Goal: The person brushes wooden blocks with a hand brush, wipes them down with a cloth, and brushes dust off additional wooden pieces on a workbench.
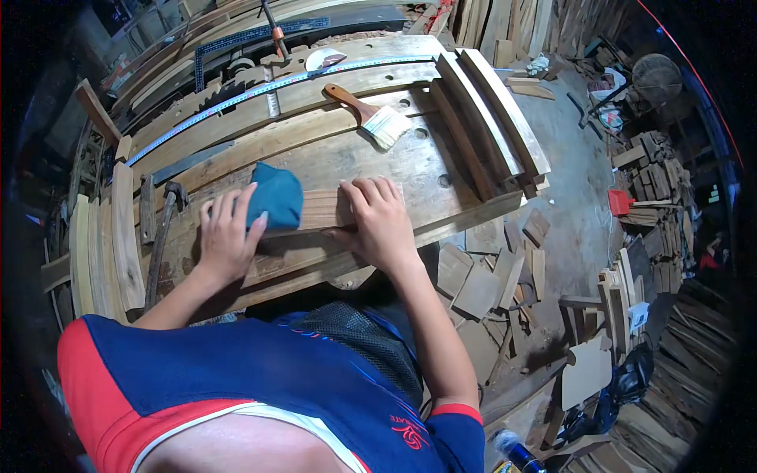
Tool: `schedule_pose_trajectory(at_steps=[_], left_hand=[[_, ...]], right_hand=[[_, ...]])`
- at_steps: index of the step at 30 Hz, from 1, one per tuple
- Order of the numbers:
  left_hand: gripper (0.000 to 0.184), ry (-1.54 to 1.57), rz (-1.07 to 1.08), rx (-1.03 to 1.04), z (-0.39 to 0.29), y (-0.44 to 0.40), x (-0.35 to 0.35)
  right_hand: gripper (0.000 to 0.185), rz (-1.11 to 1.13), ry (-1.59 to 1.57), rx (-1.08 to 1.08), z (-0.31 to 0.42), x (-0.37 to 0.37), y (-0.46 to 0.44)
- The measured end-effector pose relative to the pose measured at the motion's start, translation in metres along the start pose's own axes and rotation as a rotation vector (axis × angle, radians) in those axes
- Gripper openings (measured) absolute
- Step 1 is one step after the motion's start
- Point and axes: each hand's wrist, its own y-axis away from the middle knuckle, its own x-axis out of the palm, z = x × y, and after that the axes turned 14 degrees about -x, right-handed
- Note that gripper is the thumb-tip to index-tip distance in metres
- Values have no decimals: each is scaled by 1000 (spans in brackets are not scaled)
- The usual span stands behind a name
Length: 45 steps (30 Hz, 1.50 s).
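My left hand (227,236) is closed on a folded teal cloth (276,195), thumb at its near edge and fingers on its left side. The cloth lies over the left part of a short striped wooden board (319,210). My right hand (380,221) grips that board's right part, fingers over the top and thumb on the near side. Under the cloth, the board's left end is hidden. Beyond my hands, a wide paintbrush (367,114) with a brown handle and pale bristles rests on the workbench (315,162).
A tape measure (276,82) stretches across the bench's far side. Curved wooden pieces (490,118) stand at the right end. A hammer (167,229) lies at the left beside upright boards (118,229). Wood offcuts (478,288) litter the floor to the right.
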Motion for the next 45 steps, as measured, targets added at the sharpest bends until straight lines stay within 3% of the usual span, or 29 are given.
schedule_pose_trajectory(at_steps=[4, 12, 19, 27, 33, 39, 41, 43, 45], left_hand=[[59, 68, -44, 68, -38, -2, 14], [58, 52, -16, 45, -8, -2, 0], [59, 127, -90, 102, -50, -3, 15], [57, 111, -68, 26, -3, -1, 5], [59, 135, -104, 77, -30, 0, 10], [62, 127, -173, 80, -14, 1, 14], [62, 114, -182, 65, -10, 3, 16], [62, 106, -201, 73, -8, 3, 18], [61, 129, -209, 74, -9, 3, 20]], right_hand=[[77, -5, -6, -1, 1, 0, 0], [78, -23, -44, 28, 5, -2, -2], [81, 8, -36, -2, 0, 2, 0], [80, -14, -7, 9, 5, -1, -4], [85, 32, -18, 14, 4, 1, -1], [82, 14, -53, 22, 4, 4, -1], [79, 43, -139, -10, 2, -9, -5], [77, -213, -795, 183, 29, -61, -25], [79, -440, -943, -119, 38, -114, -44]])
